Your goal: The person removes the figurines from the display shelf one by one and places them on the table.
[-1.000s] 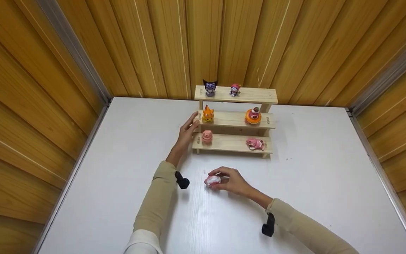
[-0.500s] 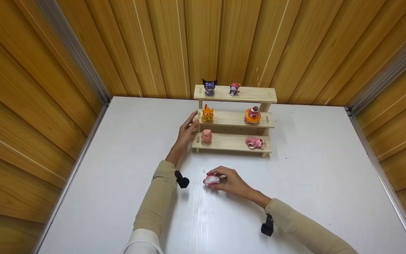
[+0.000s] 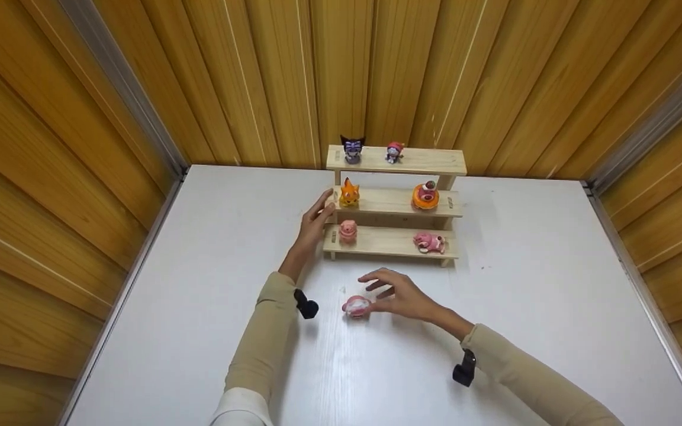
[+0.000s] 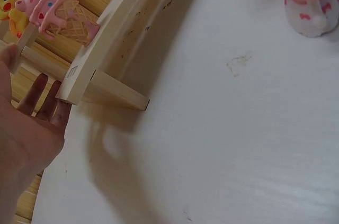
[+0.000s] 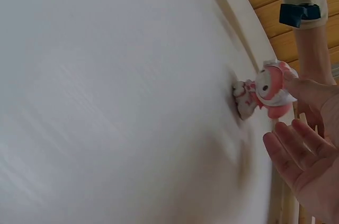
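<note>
My left hand (image 3: 312, 225) grips the left end of a three-tier wooden display shelf (image 3: 388, 239) at its middle tier. In the left wrist view, the fingers reach behind the lower plank, beside a pink bear figurine in an ice-cream cone (image 4: 53, 9). A pink-and-white hooded figurine (image 3: 357, 306) stands upright on the white table in front of the shelf. My right hand (image 3: 403, 296) is just right of it, fingers spread apart from it. Seen from the right wrist, the thumb overlaps the hood of the figurine and the other fingers are extended.
The top tier carries a black-eared figurine (image 3: 353, 150) and a red-hatted one (image 3: 394, 152). An orange fox-like figurine (image 3: 350, 193) and one in an orange ring (image 3: 425, 196) sit mid-tier. A lying pink figurine (image 3: 430, 242) is at lower right. Wood-panelled walls (image 3: 341, 71) surround the table.
The right hand has let go of the hooded figurine, opened its fingers and drawn back slightly to the right. The figurine stays standing. The left hand keeps its place on the shelf.
</note>
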`<state>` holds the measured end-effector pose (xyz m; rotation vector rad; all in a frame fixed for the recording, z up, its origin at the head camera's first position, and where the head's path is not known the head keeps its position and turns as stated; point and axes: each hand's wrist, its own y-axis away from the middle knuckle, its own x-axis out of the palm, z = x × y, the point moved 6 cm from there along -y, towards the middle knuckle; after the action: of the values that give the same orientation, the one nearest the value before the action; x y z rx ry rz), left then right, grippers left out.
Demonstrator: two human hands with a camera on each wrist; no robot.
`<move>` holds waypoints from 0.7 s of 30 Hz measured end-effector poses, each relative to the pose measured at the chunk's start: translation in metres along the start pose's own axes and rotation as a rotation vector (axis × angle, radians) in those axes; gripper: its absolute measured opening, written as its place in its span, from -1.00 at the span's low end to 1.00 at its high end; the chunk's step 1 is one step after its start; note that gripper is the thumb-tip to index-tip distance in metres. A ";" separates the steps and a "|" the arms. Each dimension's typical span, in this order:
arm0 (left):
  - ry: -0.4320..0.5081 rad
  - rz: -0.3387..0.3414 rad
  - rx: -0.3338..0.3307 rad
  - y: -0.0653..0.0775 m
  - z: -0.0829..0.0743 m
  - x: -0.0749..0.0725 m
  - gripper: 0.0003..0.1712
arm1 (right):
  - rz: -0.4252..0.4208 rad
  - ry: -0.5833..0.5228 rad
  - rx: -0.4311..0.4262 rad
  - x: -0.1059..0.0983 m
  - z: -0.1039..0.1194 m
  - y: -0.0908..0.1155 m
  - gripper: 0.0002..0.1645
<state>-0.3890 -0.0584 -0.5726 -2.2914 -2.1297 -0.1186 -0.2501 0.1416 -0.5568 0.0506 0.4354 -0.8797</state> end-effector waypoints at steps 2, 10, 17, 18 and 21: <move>0.001 0.002 -0.002 0.000 0.000 0.000 -0.40 | -0.008 0.028 0.010 -0.013 0.005 -0.002 -0.36; 0.030 -0.001 0.002 -0.002 0.001 0.000 -0.40 | -0.108 0.059 0.029 -0.067 0.028 -0.022 -0.41; 0.040 0.005 -0.014 -0.003 -0.001 0.000 -0.40 | -0.147 -0.025 0.081 -0.102 0.039 -0.039 -0.44; 0.037 0.004 -0.017 -0.003 -0.001 0.000 -0.40 | -0.155 -0.033 0.100 -0.106 0.040 -0.040 -0.44; 0.018 0.011 -0.027 -0.002 0.001 0.001 -0.40 | -0.191 -0.077 0.137 -0.117 0.043 -0.044 -0.45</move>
<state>-0.3903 -0.0567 -0.5737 -2.3071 -2.1198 -0.1693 -0.3337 0.1898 -0.4662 0.1019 0.3109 -1.0958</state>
